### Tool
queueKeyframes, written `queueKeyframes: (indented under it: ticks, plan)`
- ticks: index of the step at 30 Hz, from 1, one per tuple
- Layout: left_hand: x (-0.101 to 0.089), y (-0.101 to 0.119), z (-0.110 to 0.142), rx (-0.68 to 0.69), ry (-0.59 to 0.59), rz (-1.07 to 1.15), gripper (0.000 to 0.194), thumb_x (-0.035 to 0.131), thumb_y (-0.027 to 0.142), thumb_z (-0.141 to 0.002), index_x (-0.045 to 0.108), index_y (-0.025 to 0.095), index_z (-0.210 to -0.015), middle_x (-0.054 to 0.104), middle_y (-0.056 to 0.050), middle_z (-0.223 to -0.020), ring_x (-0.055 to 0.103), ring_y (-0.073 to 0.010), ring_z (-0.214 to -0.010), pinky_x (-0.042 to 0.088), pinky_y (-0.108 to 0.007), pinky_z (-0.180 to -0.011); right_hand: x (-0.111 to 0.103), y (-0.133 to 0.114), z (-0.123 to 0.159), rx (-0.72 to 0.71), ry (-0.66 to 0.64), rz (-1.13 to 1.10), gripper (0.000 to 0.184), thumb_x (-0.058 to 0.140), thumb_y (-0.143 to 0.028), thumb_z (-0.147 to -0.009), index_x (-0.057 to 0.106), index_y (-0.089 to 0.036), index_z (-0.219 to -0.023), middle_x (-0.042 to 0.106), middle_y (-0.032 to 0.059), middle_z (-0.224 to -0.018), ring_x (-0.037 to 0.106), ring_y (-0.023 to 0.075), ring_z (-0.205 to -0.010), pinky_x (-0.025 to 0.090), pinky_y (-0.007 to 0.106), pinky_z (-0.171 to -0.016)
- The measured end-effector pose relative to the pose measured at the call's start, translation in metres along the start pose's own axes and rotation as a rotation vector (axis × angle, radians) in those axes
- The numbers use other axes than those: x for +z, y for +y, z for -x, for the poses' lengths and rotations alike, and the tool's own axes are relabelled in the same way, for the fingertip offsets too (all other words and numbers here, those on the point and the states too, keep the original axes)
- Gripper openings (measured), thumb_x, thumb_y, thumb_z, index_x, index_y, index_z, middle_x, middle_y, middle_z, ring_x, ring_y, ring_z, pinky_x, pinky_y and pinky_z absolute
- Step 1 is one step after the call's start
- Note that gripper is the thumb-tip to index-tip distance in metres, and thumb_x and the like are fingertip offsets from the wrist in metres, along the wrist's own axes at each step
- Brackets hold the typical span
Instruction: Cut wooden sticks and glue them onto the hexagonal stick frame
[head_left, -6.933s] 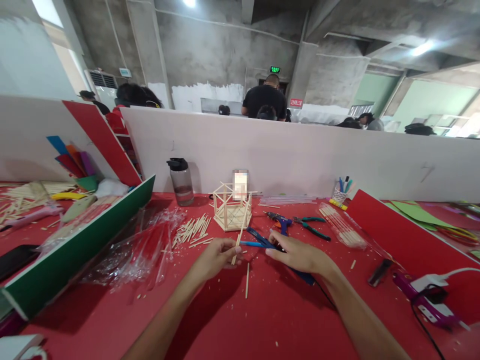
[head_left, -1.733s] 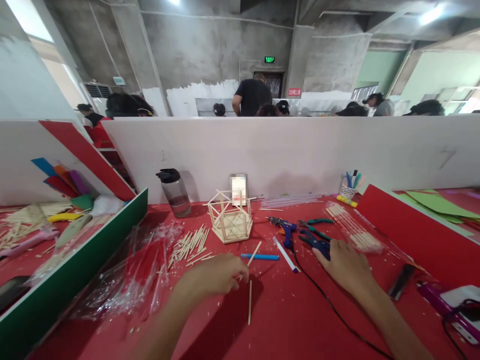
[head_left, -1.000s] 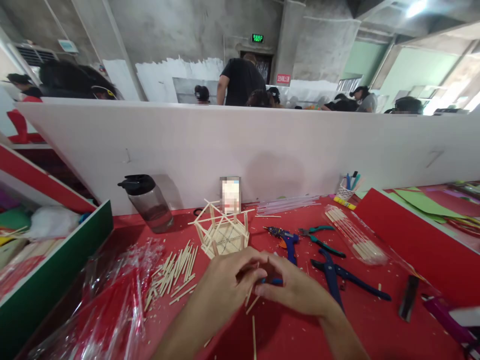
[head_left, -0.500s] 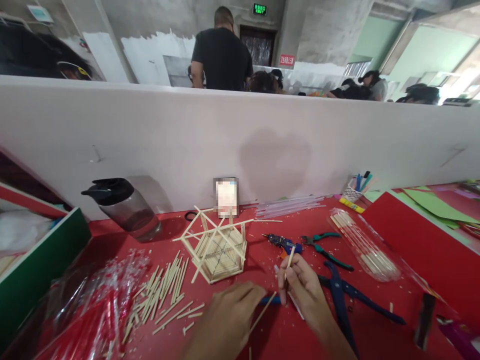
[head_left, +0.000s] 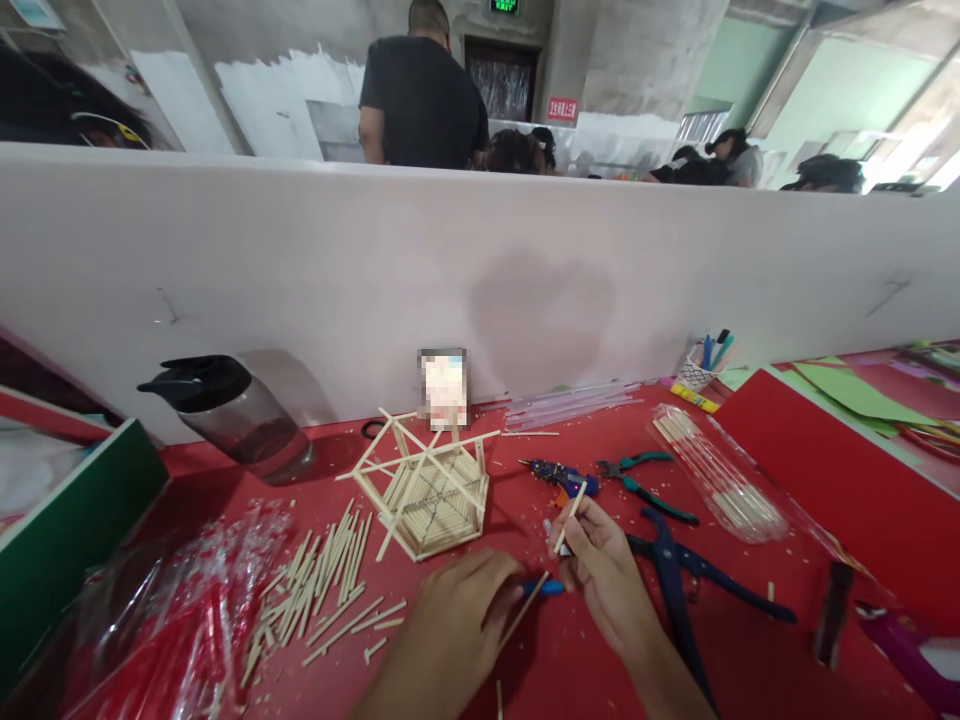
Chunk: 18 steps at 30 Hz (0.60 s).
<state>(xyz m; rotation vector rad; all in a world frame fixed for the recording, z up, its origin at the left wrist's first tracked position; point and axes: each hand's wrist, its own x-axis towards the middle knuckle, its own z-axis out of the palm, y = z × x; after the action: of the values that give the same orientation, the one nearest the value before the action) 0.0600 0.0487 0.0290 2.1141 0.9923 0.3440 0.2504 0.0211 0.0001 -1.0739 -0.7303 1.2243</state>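
Person's own body: two bare hands, two bare forearms, cut off by lower frame edge. Left hand: bare, back broad and rounded, knuckles softly outlined, outline slightly blurred. Left forearm: bare over short length in view, merging smoothly with hand. Right hand: bare, fingers slim, thumb tapering. Right forearm: bare, smooth-contoured. Wrists bare on both sides. Nail detail too small to tell.
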Motion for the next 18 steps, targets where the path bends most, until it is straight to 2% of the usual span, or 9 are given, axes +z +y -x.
queueKeyframes:
  ticks: [5,8,11,18]
  plan:
    - [0.002,0.013,0.000,0.016,0.158,0.113,0.015,0.054,0.030,-0.096,0.064,0.025,-0.105,0.073,-0.002,-0.106,0.066,-0.0213,-0.097,0.047,-0.029,-0.084,0.008,0.003,0.003,0.005,-0.061,0.002,0.034,0.080,-0.046,-0.078,0.059,-0.019,-0.080,0.060,-0.0031,-0.068,0.057,0.0095,-0.054,0.041,0.014,-0.038]
    - [0.000,0.017,0.001,0.045,0.224,0.087,0.014,0.053,0.031,-0.097,0.065,0.024,-0.097,0.073,-0.002,-0.097,0.066,-0.0195,-0.089,0.047,-0.028,-0.079,0.014,0.005,0.006,-0.003,-0.117,-0.024,0.035,0.083,-0.044,-0.073,0.061,-0.019,-0.080,0.061,-0.0037,-0.066,0.059,0.0102,-0.054,0.045,0.016,-0.041]
    - [-0.013,0.020,0.006,0.091,0.236,-0.006,0.016,0.052,0.028,-0.097,0.064,0.022,-0.088,0.071,-0.001,-0.087,0.064,-0.0170,-0.080,0.045,-0.028,-0.075,0.017,0.005,0.008,-0.002,-0.191,-0.029,0.031,0.083,-0.042,-0.074,0.064,-0.018,-0.079,0.065,-0.0020,-0.065,0.061,0.0108,-0.055,0.047,0.017,-0.044]
    - [-0.050,0.031,0.024,0.177,0.338,-0.112,0.016,0.049,0.026,-0.097,0.065,0.022,-0.095,0.069,-0.003,-0.095,0.063,-0.0173,-0.086,0.048,-0.030,-0.079,0.019,-0.003,0.011,-0.083,-0.307,0.145,0.024,0.080,-0.040,-0.076,0.076,-0.017,-0.082,0.072,0.0018,-0.070,0.060,0.0116,-0.055,0.048,0.022,-0.051]
